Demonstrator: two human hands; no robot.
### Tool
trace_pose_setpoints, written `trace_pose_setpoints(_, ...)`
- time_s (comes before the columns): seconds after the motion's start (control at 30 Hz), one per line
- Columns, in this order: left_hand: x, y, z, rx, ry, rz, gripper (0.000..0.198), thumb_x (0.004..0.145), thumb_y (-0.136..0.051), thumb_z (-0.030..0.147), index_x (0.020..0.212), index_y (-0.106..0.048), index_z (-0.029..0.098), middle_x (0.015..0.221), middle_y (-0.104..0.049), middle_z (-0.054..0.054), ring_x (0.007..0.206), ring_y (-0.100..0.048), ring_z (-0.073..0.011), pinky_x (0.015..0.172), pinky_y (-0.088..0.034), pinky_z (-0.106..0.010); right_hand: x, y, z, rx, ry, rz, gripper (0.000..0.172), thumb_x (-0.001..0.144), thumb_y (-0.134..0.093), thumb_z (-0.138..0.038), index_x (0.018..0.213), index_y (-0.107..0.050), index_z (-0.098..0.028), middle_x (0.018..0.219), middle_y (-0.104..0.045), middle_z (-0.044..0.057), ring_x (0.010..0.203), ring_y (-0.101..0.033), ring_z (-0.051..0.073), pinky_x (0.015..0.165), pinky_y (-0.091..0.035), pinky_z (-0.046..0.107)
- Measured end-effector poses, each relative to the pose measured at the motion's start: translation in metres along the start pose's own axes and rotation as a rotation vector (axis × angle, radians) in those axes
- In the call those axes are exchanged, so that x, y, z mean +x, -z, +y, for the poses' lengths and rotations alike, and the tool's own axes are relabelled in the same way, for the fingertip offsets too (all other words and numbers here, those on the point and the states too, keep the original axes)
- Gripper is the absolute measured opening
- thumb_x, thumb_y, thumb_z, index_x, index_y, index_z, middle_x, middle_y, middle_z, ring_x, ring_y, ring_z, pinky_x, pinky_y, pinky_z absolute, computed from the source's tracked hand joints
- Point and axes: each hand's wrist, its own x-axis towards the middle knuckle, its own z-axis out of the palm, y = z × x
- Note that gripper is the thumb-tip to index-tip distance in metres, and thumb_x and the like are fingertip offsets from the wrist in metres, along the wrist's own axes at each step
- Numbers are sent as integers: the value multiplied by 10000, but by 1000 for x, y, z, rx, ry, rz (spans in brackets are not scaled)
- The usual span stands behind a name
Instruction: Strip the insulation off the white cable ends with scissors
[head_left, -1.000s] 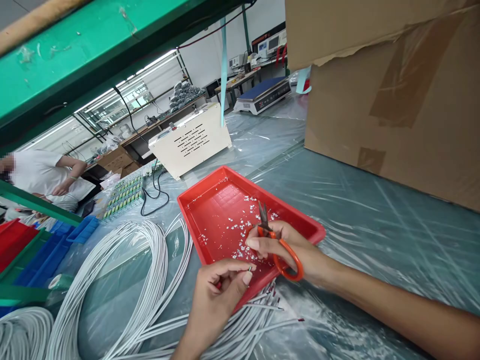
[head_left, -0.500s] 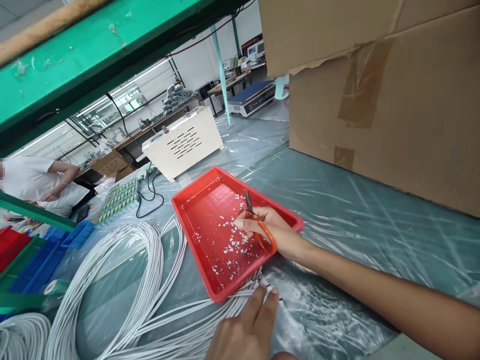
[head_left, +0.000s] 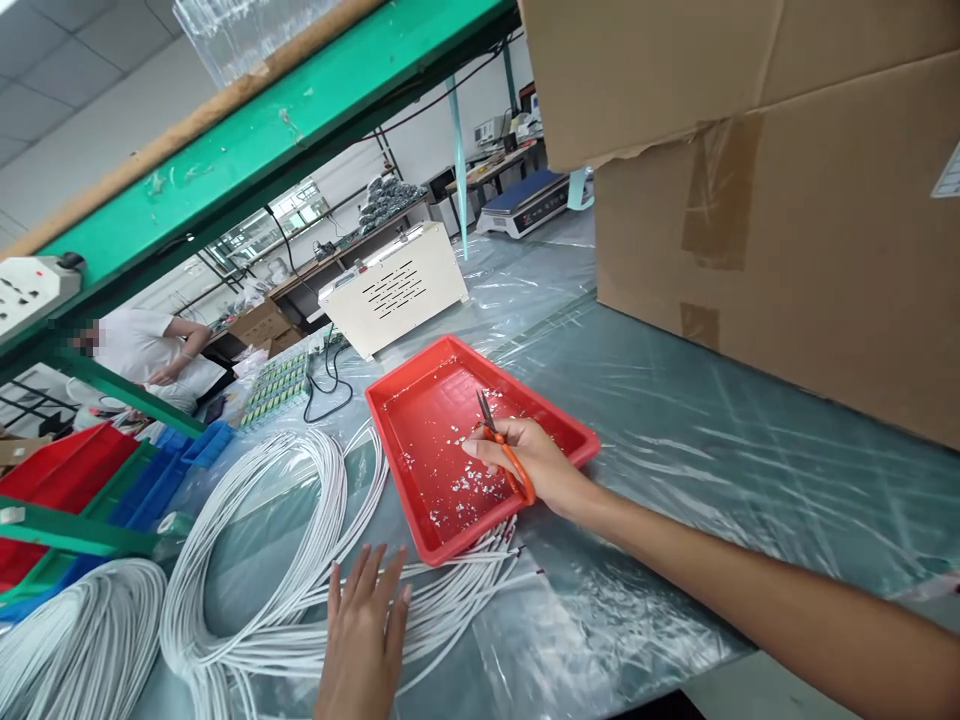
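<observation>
Orange-handled scissors (head_left: 517,470) are held in my right hand (head_left: 536,460), blades pointing up and away over a red tray (head_left: 427,400). Small white scraps are scattered across the tray's floor. Fingers apart and holding nothing, my left hand (head_left: 364,625) is over a bundle of white cables (head_left: 442,615) in front of the tray. The cables' ends lie fanned out by the tray's near edge. To the left, the same cables form a large coil (head_left: 187,560).
A second cable coil (head_left: 90,640) lies at lower left, near red, green and blue bins (head_left: 150,480). Behind the tray is a cream metal box (head_left: 397,290); a large cardboard box (head_left: 772,240) fills the right. Beyond the bins a person (head_left: 139,350) sits.
My left hand has moved left along the cables and its fingers have spread. The view has shifted, showing more on the left. My right hand still holds the scissors over the tray.
</observation>
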Motion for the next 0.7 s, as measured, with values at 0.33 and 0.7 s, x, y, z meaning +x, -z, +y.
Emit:
trace_pose_setpoints(0.33, -31, -52, 8, -88, 108, 41, 375, 868, -354, 290, 1230, -453, 267, 1169, -530, -101, 1056, -495, -241, 880, -409, -453, -9, -3, 1, -151, 192, 44, 161, 658, -642, -296, 645, -583, -146, 583, -491, -30, 526, -428, 94, 507, -349, 215)
trace_pose_setpoints(0.7, -46, -61, 9, -207, 64, 127, 394, 875, -362, 240, 1268, -381, 251, 1286, -446, -69, 1199, -362, -217, 985, -269, -492, -4, 6, 11, -442, 445, 281, 89, 692, -605, -248, 664, -609, -164, 577, -526, -16, 540, -466, 119, 529, -384, 227)
